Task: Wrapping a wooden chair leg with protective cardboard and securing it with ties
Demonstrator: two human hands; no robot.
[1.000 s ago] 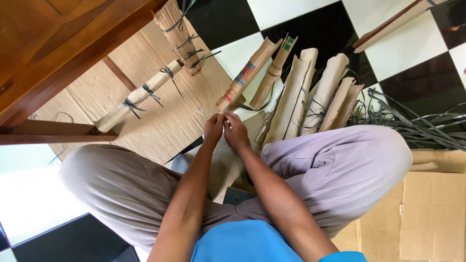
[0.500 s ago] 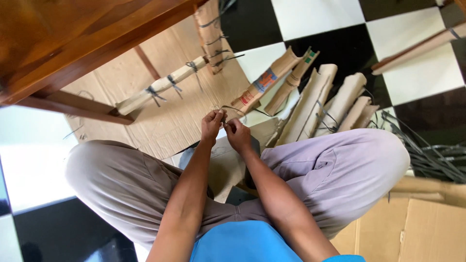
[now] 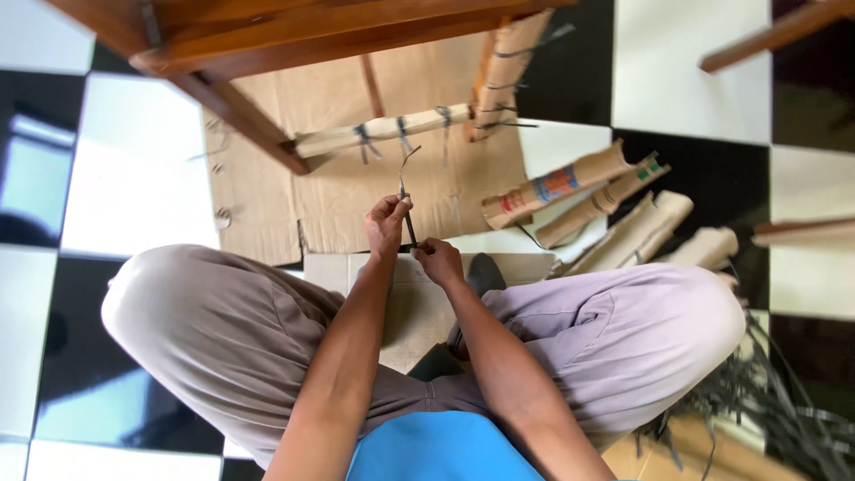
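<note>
I sit cross-legged on a checkered floor. My left hand (image 3: pixel 387 223) pinches a thin dark plastic strap (image 3: pixel 406 191) that rises and curls above the fingers. My right hand (image 3: pixel 438 259) grips the strap's lower end, just below and to the right. Both hands hover over a flat piece of cardboard (image 3: pixel 419 307) lying between my knees. Ahead, a wooden furniture leg wrapped in cardboard (image 3: pixel 383 131) is tied with several dark straps.
Several rolled cardboard pieces (image 3: pixel 614 209) lie to the right on the floor. A cardboard sheet (image 3: pixel 294 191) is spread under the wooden furniture (image 3: pixel 267 36). A heap of loose dark straps (image 3: pixel 784 401) lies at the lower right. Another wrapped leg (image 3: pixel 503 67) stands behind.
The view has swung left and down. My left hand has risen with the strap, now standing upright, and my right hand has dropped slightly, so the hands are further apart.
</note>
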